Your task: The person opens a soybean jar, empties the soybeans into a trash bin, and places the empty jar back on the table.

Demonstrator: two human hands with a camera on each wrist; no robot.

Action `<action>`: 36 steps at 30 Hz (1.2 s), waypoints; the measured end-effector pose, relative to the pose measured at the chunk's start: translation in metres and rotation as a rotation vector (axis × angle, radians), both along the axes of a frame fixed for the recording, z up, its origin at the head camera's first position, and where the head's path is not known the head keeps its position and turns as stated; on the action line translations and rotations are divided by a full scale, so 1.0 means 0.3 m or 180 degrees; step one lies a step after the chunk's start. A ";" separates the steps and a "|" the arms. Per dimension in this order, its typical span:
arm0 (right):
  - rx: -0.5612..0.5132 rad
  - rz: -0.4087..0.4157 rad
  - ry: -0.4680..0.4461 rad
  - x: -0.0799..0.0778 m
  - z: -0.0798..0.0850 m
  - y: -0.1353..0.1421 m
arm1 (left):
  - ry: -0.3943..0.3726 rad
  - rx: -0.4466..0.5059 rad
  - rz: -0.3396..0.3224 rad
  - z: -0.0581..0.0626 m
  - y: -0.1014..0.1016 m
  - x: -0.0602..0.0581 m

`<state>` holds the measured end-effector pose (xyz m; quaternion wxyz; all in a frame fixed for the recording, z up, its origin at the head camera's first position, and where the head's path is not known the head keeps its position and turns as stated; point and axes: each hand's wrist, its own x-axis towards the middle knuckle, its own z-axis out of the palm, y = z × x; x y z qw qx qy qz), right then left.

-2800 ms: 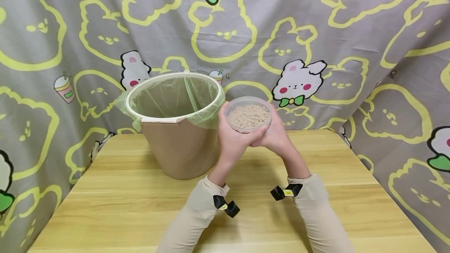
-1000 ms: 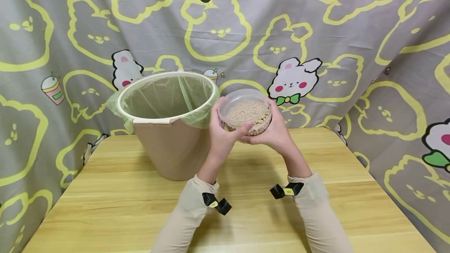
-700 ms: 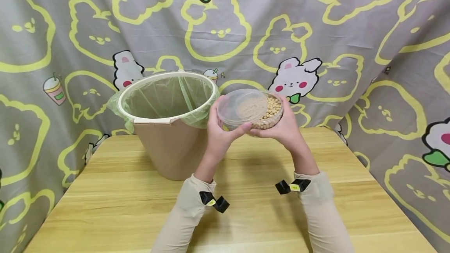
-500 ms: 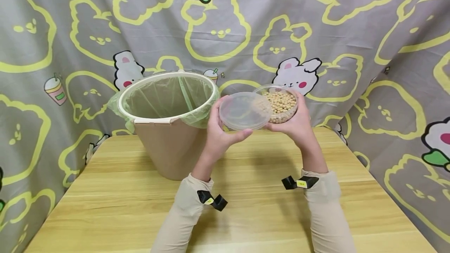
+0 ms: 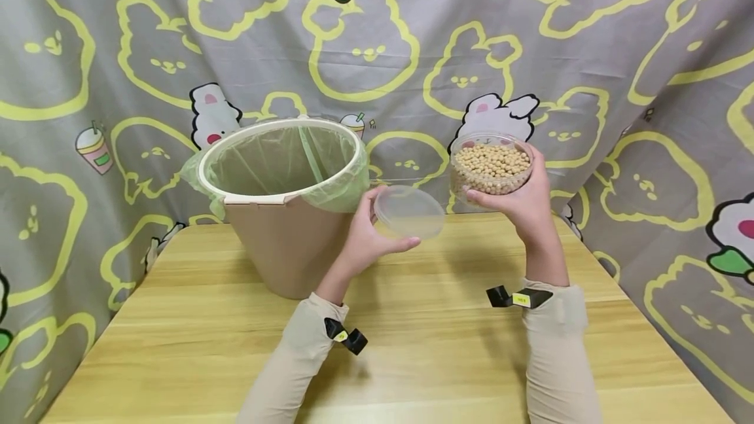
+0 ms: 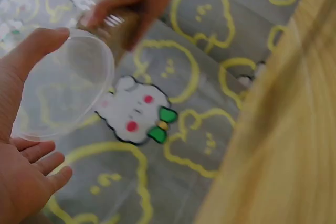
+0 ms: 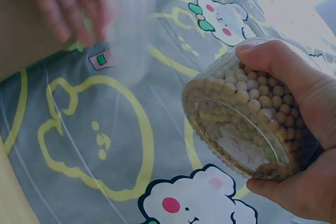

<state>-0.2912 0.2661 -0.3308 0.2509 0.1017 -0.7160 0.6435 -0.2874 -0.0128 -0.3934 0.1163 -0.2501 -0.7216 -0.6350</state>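
The lid (image 5: 410,212) was held in the wide-curved left grip (image 5: 362,239), nearer the bin (image 5: 283,247); the tub (image 5: 493,186) was clasped in the right grip (image 5: 527,205), farther off.

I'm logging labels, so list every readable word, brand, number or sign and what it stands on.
Readable text: none.
Left black wrist mount: yellow label, too small to read.
Right black wrist mount: yellow label, marks too small to read.
Lid, container and bin: no lettering visible.
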 end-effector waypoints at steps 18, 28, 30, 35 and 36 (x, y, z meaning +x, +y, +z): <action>-0.0040 0.0247 -0.0026 0.002 0.016 -0.031 | -0.0869 -0.0384 0.0279 -0.164 0.022 -0.081; -0.0019 0.0260 -0.0033 0.003 0.029 -0.046 | -0.1227 -0.0513 0.0346 -0.231 0.017 -0.131; 0.0000 0.0269 -0.0059 0.006 0.026 -0.055 | -0.1297 -0.0591 0.0347 -0.245 0.010 -0.126; 0.0038 0.0337 -0.0118 0.010 0.015 -0.076 | -0.1335 -0.0771 0.0314 -0.274 -0.007 -0.107; 0.0049 0.0339 -0.0116 0.010 0.013 -0.079 | -0.1326 -0.0813 0.0305 -0.277 -0.008 -0.103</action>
